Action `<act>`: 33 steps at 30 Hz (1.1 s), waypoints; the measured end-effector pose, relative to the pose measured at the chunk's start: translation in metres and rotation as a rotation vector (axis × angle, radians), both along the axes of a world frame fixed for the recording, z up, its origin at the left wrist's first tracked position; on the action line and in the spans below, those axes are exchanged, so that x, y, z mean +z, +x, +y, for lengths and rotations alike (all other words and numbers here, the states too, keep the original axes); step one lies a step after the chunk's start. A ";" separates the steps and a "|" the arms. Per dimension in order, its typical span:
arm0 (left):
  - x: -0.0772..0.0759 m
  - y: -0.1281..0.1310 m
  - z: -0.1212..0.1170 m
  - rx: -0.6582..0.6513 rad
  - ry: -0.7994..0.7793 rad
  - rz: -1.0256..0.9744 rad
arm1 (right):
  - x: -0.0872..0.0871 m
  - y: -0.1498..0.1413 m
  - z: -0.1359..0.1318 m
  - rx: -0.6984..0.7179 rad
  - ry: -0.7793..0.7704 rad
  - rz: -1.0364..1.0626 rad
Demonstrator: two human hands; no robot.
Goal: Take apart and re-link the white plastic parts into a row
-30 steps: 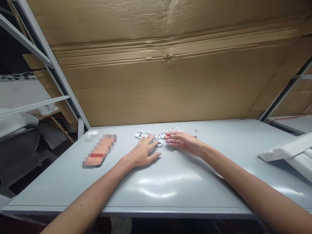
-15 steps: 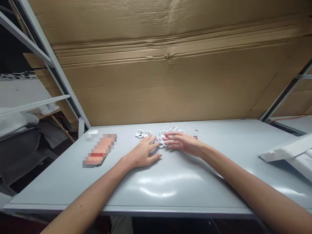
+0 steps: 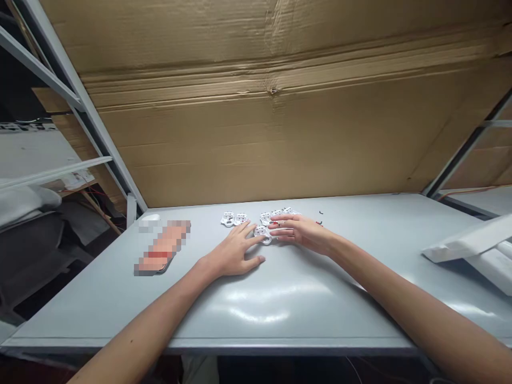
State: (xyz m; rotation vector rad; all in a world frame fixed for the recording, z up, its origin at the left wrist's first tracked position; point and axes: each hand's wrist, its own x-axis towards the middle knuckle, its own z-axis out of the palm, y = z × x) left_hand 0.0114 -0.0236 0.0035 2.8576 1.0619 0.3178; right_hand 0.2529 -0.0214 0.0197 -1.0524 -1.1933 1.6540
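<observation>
L hand [image 3: 236, 253] splayed; R hand [image 3: 306, 233] fingers extended, can't tell if pinching. White part [image 3: 263, 236] sits btwn both hands' fingertips. Step looks like positioning it; next move prob. needs steady fingertips.

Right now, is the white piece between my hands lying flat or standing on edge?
Flat, it seems: the white piece lies with its ringed face upward on the table.

Brown cardboard sheeting [image 3: 272, 138] walls off the twelve o'clock side of a glossy grey tabletop [image 3: 296, 282], where light glints toward six; pale metal posts [image 3: 100, 128] slant at ten and three, a grey chair [image 3: 40, 245] near nine.
</observation>
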 end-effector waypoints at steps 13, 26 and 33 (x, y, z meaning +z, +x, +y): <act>-0.002 -0.001 0.000 -0.014 0.012 0.000 | -0.004 0.004 0.002 -0.032 0.088 -0.111; 0.009 0.001 -0.001 -0.100 0.061 -0.043 | -0.013 0.005 0.010 -0.026 0.302 -0.233; 0.009 0.000 -0.002 -0.178 -0.040 -0.089 | -0.016 -0.003 0.004 -0.080 0.681 -0.524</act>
